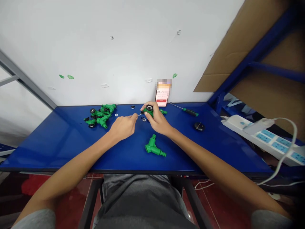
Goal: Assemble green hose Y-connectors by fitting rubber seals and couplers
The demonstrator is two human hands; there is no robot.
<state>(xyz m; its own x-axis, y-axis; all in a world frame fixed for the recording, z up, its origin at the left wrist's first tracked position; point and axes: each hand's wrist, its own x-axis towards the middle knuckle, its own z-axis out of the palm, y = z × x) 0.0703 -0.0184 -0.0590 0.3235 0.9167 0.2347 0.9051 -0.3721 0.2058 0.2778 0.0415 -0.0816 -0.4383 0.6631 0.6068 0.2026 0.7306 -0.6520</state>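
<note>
Your blue table (pixel 71 140) had a green plastic hose connector (pixel 147 111) near the far side, held tight in your right hand (pixel 157 119). Your left hand (pixel 122 126) made a narrow pinch just beside it, maybe holding something too small to tell.

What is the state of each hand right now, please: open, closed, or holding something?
Left hand: closed, seems to pinch a thin pale rod.
Right hand: closed, holding a green plastic hose connector.
</note>
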